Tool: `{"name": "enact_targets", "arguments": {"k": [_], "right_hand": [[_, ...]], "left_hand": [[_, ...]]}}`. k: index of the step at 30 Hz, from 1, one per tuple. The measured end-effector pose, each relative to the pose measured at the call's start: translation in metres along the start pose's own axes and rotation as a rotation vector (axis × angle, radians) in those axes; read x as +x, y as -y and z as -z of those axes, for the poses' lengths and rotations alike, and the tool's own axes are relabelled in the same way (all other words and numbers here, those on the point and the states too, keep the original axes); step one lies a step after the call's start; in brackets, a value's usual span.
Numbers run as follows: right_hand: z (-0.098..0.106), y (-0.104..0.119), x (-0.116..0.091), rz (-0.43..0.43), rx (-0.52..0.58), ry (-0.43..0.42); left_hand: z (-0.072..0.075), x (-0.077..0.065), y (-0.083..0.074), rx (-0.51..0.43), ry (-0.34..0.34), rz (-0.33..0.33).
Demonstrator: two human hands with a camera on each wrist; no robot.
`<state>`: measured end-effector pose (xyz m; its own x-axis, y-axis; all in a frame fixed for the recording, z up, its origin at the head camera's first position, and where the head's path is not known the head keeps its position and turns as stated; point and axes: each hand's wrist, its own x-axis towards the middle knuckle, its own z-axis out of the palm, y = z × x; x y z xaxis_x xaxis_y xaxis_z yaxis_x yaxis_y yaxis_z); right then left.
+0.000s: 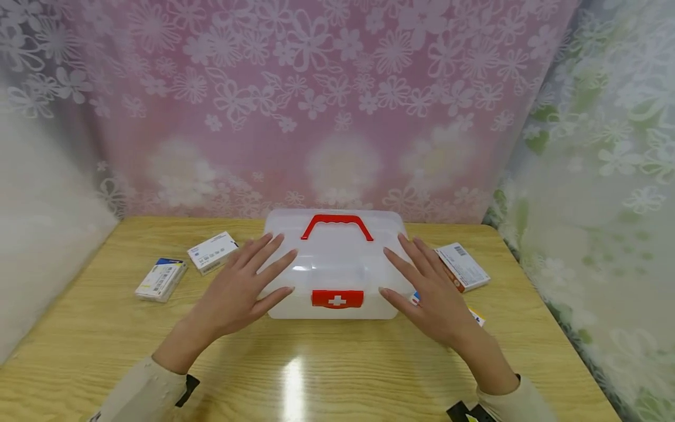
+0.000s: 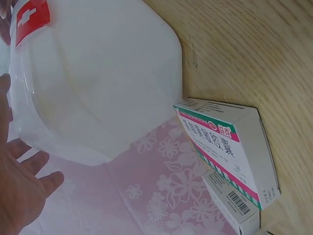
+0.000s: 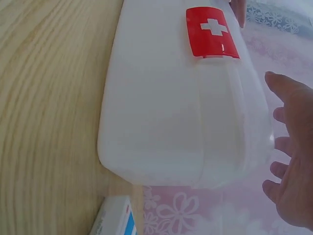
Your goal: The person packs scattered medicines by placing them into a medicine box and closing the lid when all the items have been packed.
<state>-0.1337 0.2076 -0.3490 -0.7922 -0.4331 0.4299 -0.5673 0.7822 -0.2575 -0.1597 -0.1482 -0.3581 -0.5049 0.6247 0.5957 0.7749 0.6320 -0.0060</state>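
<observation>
1. Left hand [image 1: 245, 287] and right hand [image 1: 433, 296]: fingers spread, gripping nothing, at either side of the white case [image 1: 337, 264]; whether they touch it is unclear.
2. The case stands mid-worktop [image 1: 237, 375], lid on, red latch [image 1: 337, 299] facing the person.
3. Medicine boxes [image 1: 160, 280] lie left and right of it.
4. Red handle [image 1: 337, 218] on the lid.
5. Pink floral cloth [image 1: 295, 135] behind.

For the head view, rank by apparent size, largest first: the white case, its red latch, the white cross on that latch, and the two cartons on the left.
1. White case
2. Blue-ended carton and white-topped carton: too alike to rank
3. Red latch
4. White cross
</observation>
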Motion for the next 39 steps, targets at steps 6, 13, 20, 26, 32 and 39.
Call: {"name": "enact_targets", "arguments": {"k": [6,13,20,26,32,39], "right_hand": [[-0.009,0.0,-0.001,0.052,-0.018,-0.052],[-0.017,0.001,-0.003,0.046,-0.005,-0.059],[-0.023,0.0,-0.004,0.047,0.028,-0.09],[-0.033,-0.005,-0.003,0.074,0.076,-0.188],[-0.043,-0.01,-0.003,0.037,0.192,-0.273],[-0.048,-0.013,-0.005,-0.029,0.311,-0.317]], "left_hand": [[-0.004,0.0,0.0,-0.016,-0.021,-0.018],[-0.009,-0.004,-0.002,-0.024,-0.014,-0.012],[-0.017,-0.005,-0.002,-0.05,-0.039,0.003],[-0.021,-0.009,-0.001,-0.122,-0.05,0.07],[-0.022,-0.012,-0.002,-0.273,-0.054,0.179],[-0.027,-0.012,-0.001,-0.381,-0.127,0.256]]}}
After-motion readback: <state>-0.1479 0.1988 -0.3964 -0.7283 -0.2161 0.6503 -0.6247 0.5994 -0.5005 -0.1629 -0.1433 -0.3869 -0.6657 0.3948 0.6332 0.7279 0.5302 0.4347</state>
